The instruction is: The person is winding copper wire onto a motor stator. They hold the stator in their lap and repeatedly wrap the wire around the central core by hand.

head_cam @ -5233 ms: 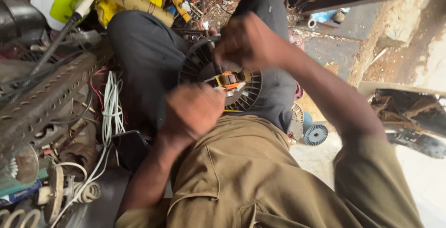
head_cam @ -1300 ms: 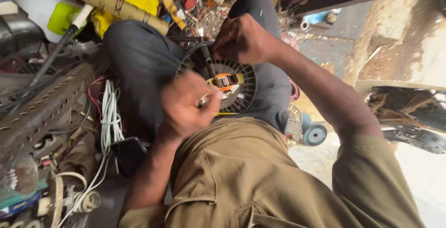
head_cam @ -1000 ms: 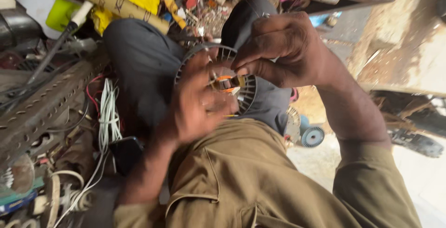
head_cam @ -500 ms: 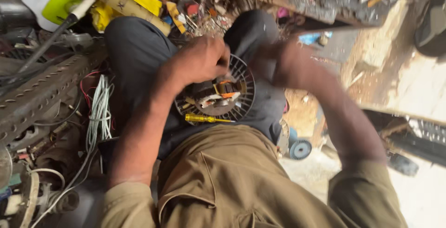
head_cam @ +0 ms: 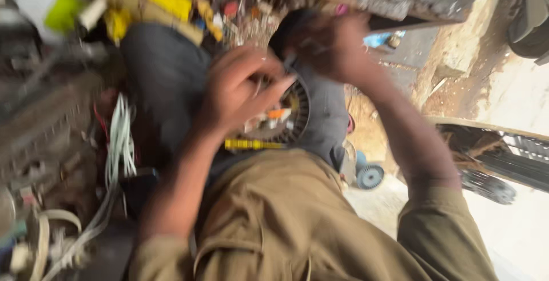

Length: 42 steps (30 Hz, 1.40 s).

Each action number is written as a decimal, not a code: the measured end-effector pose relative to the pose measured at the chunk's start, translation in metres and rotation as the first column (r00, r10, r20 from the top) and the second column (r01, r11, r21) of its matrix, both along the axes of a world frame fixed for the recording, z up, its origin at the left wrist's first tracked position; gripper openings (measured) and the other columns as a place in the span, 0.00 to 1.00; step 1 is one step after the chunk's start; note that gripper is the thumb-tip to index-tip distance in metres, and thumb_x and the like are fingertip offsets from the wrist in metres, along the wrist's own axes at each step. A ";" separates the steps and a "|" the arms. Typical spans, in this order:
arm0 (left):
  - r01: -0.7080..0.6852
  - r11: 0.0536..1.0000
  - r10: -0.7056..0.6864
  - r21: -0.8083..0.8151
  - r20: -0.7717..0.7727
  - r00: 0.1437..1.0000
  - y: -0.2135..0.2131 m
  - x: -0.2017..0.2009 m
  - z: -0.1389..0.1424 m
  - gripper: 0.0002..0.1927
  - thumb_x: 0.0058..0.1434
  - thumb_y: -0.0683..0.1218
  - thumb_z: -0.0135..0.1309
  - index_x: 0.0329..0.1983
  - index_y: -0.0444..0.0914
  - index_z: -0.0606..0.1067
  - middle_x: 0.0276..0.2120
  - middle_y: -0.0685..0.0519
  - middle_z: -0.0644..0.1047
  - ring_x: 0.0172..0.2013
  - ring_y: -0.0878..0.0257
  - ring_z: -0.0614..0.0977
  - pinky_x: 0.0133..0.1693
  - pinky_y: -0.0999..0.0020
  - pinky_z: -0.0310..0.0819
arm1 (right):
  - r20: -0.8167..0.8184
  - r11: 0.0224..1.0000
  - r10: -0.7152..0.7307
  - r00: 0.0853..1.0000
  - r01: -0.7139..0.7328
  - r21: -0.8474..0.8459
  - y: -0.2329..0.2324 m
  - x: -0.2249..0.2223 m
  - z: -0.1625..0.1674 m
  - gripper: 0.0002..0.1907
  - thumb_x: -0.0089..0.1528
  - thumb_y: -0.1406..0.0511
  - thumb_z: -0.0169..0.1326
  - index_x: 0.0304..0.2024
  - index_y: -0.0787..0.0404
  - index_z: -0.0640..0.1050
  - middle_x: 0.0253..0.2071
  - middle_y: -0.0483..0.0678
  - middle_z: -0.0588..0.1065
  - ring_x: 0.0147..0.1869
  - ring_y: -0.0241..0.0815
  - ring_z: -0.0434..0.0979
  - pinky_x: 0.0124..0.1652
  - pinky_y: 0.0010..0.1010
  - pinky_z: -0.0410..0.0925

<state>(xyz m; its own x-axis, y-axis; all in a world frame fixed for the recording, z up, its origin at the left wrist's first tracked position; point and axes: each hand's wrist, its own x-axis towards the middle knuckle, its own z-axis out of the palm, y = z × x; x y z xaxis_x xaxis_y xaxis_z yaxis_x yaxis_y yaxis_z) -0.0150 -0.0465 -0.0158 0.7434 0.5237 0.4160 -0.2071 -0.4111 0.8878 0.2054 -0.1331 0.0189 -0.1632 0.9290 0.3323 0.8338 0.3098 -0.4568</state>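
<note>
A round black finned motor part (head_cam: 297, 115) with orange bits at its middle rests on my lap, on dark trousers. My left hand (head_cam: 237, 92) lies over its left half with the fingers curled on it. My right hand (head_cam: 334, 46) is raised just above and right of the part, its fingers bunched; motion blur hides whether it holds anything. A yellow-handled screwdriver (head_cam: 251, 143) lies on my lap just below the part.
White cables (head_cam: 117, 143) and metal scrap crowd the left side. Yellow and red clutter (head_cam: 166, 0) lies beyond my knees. A small blue wheel (head_cam: 369, 175) sits on the floor at right, with dark machine parts (head_cam: 503, 155) past it.
My left hand has moved up onto the finned part. My right hand has lifted off it and upward. The screwdriver now lies on my lap. The view has shifted and blurred.
</note>
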 end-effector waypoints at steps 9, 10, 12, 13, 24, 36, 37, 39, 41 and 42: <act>0.383 0.902 -0.432 -0.202 -0.453 0.780 0.044 0.025 -0.017 0.10 0.53 0.49 0.70 0.31 0.39 0.84 0.30 0.50 0.82 0.33 0.61 0.83 0.36 0.64 0.74 | 0.040 0.942 0.296 0.954 -0.285 -0.177 -0.041 -0.020 0.030 0.03 0.56 0.67 0.62 0.32 0.58 0.81 0.31 0.49 0.76 0.35 0.49 0.77 0.32 0.40 0.69; 0.370 0.903 -0.430 -0.220 -0.472 0.770 0.043 0.022 -0.018 0.10 0.52 0.49 0.70 0.30 0.38 0.84 0.29 0.51 0.82 0.32 0.62 0.83 0.35 0.64 0.74 | 0.177 0.918 0.354 0.918 -0.305 -0.253 -0.049 -0.032 0.033 0.04 0.52 0.67 0.61 0.30 0.59 0.80 0.28 0.48 0.75 0.33 0.48 0.77 0.31 0.41 0.69; 0.373 0.889 -0.458 -0.265 -0.499 0.736 0.042 0.018 -0.022 0.11 0.50 0.49 0.70 0.29 0.38 0.84 0.27 0.52 0.82 0.30 0.63 0.82 0.34 0.64 0.75 | 0.266 0.886 0.416 0.869 -0.321 -0.336 -0.059 -0.043 0.041 0.06 0.47 0.65 0.60 0.26 0.60 0.79 0.25 0.48 0.74 0.33 0.47 0.77 0.31 0.42 0.69; 0.346 0.914 -0.407 -0.214 -0.474 0.781 0.041 0.017 -0.026 0.11 0.52 0.49 0.70 0.29 0.38 0.83 0.28 0.52 0.82 0.30 0.63 0.82 0.34 0.65 0.75 | 0.227 0.877 0.430 0.874 -0.344 -0.336 -0.061 -0.043 0.046 0.07 0.47 0.65 0.61 0.26 0.60 0.79 0.25 0.48 0.74 0.33 0.47 0.77 0.32 0.42 0.69; 0.160 0.976 -0.175 -0.146 -0.101 0.979 -0.006 -0.021 0.050 0.08 0.60 0.43 0.67 0.34 0.36 0.79 0.33 0.52 0.80 0.34 0.60 0.82 0.39 0.65 0.76 | 0.216 0.996 0.088 0.972 -0.081 -0.041 -0.043 -0.011 0.062 0.06 0.56 0.69 0.68 0.34 0.60 0.82 0.28 0.45 0.73 0.30 0.42 0.73 0.28 0.35 0.64; -0.331 0.936 0.314 -0.118 -0.141 0.939 -0.051 -0.046 0.017 0.06 0.60 0.39 0.63 0.35 0.36 0.76 0.29 0.51 0.75 0.26 0.60 0.75 0.31 0.67 0.70 | -0.304 0.922 -0.302 0.904 0.197 -0.333 0.019 0.020 -0.053 0.05 0.61 0.67 0.65 0.40 0.58 0.87 0.37 0.47 0.83 0.38 0.42 0.85 0.40 0.33 0.77; -0.363 0.844 0.301 -0.396 -0.211 0.930 -0.041 -0.038 0.021 0.05 0.57 0.40 0.63 0.31 0.36 0.77 0.25 0.53 0.75 0.20 0.62 0.69 0.26 0.69 0.64 | -0.178 0.922 -0.332 0.926 0.278 -0.269 0.012 0.025 -0.052 0.05 0.62 0.65 0.67 0.40 0.59 0.87 0.36 0.48 0.82 0.37 0.44 0.83 0.38 0.35 0.75; -0.091 0.980 0.076 -0.175 -0.093 0.993 -0.009 -0.010 0.022 0.09 0.64 0.43 0.66 0.34 0.36 0.77 0.31 0.51 0.76 0.30 0.59 0.79 0.33 0.68 0.73 | 0.074 0.915 -0.383 0.921 0.389 -0.104 -0.002 0.035 -0.041 0.08 0.63 0.63 0.71 0.40 0.60 0.87 0.34 0.52 0.81 0.34 0.49 0.80 0.34 0.41 0.71; 0.074 0.997 -0.060 0.009 -0.500 0.864 0.021 0.026 0.012 0.17 0.54 0.51 0.72 0.26 0.36 0.78 0.27 0.50 0.78 0.28 0.57 0.80 0.32 0.62 0.73 | 0.363 0.757 -0.503 0.784 0.603 -0.253 -0.019 0.032 -0.026 0.14 0.65 0.58 0.62 0.29 0.61 0.83 0.27 0.56 0.77 0.32 0.51 0.79 0.35 0.38 0.74; 0.160 0.986 -0.118 0.053 -0.467 0.876 0.034 0.032 0.007 0.15 0.54 0.50 0.71 0.26 0.36 0.79 0.27 0.49 0.78 0.29 0.56 0.81 0.34 0.61 0.73 | 0.255 0.845 -0.326 0.910 0.401 -0.353 -0.029 0.024 -0.019 0.07 0.62 0.62 0.62 0.35 0.59 0.84 0.32 0.53 0.80 0.34 0.50 0.80 0.35 0.39 0.73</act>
<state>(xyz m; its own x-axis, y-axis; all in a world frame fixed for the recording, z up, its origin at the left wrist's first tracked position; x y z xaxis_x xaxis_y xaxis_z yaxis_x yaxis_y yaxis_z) 0.0173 -0.0127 -0.0089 0.9245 0.3783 0.0477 0.1557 -0.4887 0.8585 0.2297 -0.1625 -0.0004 0.1908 0.9791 -0.0703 0.9294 -0.2032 -0.3081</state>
